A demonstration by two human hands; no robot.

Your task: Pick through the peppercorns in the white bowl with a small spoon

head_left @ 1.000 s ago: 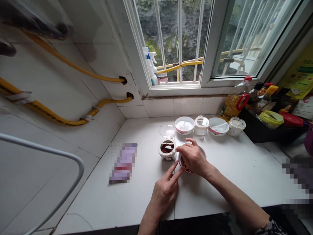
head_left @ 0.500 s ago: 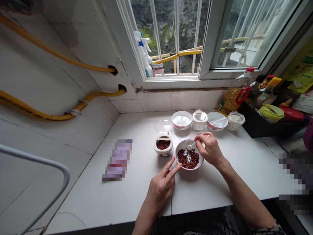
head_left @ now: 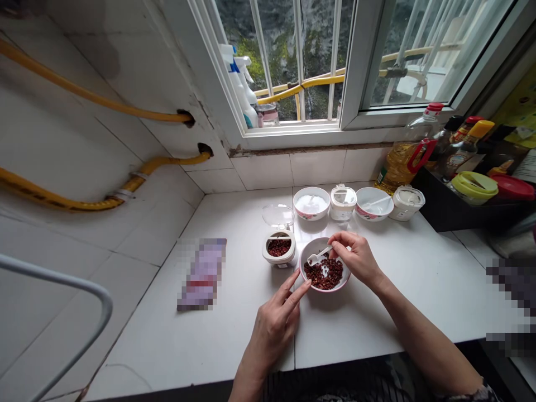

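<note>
A white bowl [head_left: 303, 258] with a pink rim stands near the middle of the counter, with dark red peppercorn-like bits [head_left: 324, 277] in it. My right hand [head_left: 355, 258] pinches the handle of a small white spoon [head_left: 313, 259], whose head is over the bowl's left side. My left hand [head_left: 277, 321] has its fingers apart, two fingertips touching the bowl's lower left rim, and holds nothing. Just left of the bowl is a white jar [head_left: 280, 259] with its clear lid [head_left: 278, 215] raised and similar red bits inside.
Behind stand a bowl of white powder [head_left: 311, 204], a lidded jar [head_left: 343, 203], a bowl with a white spoon [head_left: 374, 205] and another jar [head_left: 406, 204]. An oil bottle [head_left: 404, 153] and black box [head_left: 454, 209] are at right. A blurred purple packet [head_left: 204, 274] lies left.
My right hand has shifted slightly, and the spoon's head has moved left across the bowl. My left hand stays at the rim. The camera view has shifted a little.
</note>
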